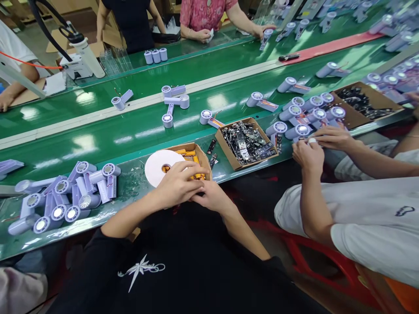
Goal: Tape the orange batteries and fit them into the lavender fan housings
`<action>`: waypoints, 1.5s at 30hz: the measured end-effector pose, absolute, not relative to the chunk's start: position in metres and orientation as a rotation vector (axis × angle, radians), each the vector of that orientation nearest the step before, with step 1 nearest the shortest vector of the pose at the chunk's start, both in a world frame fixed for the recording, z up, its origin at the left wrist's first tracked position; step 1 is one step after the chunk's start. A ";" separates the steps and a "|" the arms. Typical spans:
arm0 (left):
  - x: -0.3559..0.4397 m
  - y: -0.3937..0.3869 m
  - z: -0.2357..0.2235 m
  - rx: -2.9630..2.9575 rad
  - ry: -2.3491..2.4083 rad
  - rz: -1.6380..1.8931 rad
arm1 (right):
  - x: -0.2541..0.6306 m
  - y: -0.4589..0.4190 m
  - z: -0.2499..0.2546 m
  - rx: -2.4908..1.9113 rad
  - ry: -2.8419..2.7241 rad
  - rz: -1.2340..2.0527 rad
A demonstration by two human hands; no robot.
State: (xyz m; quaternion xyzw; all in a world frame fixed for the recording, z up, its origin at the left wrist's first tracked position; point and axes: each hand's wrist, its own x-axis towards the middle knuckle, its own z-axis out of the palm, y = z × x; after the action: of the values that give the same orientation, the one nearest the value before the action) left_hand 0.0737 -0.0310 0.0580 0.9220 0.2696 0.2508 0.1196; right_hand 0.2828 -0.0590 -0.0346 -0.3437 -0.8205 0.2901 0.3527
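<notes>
My left hand and my right hand meet at the near edge of the green belt, fingers curled together over something small that I cannot make out. They sit just in front of a small cardboard box holding orange cylinders. A white tape roll lies beside that box, partly under my left fingers. A pile of lilac handheld fan bodies lies to my left on the belt edge.
A box of dark circuit boards stands to the right. A co-worker in white on my right handles fan parts with both hands. More fan bodies ride the belt. Other people work across the line.
</notes>
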 end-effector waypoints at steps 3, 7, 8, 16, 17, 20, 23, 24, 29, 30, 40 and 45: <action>0.079 0.049 0.065 2.461 0.619 0.344 | 0.286 -0.058 -0.033 -0.984 -2.042 0.755; 0.080 0.172 0.049 2.218 1.809 0.299 | 0.287 -0.065 -0.027 -1.044 -1.935 0.792; 0.078 0.194 0.042 2.134 2.034 0.207 | 0.288 -0.068 -0.025 -1.034 -1.910 0.833; 0.040 0.231 0.011 2.222 2.047 -0.190 | 0.314 -0.091 -0.032 -1.169 -1.710 1.042; 0.032 0.229 0.013 2.278 1.996 -0.210 | 0.319 -0.090 -0.034 -1.195 -1.688 1.040; 0.005 0.220 0.018 2.395 1.841 -0.287 | 0.332 -0.082 -0.036 -1.230 -1.646 1.022; -0.021 0.206 0.017 2.512 1.660 -0.407 | 0.335 -0.066 -0.029 -1.187 -1.653 1.010; -0.027 0.201 0.014 2.568 1.585 -0.452 | 0.334 -0.060 -0.025 -1.169 -1.664 1.004; -0.027 0.181 -0.011 2.644 1.443 -0.513 | 0.305 -0.041 -0.009 -1.082 -1.820 1.006; -0.023 0.181 -0.016 2.623 1.456 -0.501 | 0.298 -0.039 -0.009 -1.049 -1.853 1.022; -0.011 0.205 -0.014 2.425 1.558 -0.311 | 0.265 0.061 -0.004 -1.047 -1.801 0.921; -0.001 0.203 -0.018 2.365 1.638 -0.192 | 0.236 0.144 -0.001 -1.279 -2.117 0.740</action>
State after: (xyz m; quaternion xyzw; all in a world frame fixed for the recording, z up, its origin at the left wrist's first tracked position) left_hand -0.0012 0.2035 -0.0179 0.8134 0.5634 -0.0662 0.1290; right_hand 0.2365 0.1436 -0.0010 -0.4762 -0.7880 0.2756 0.2762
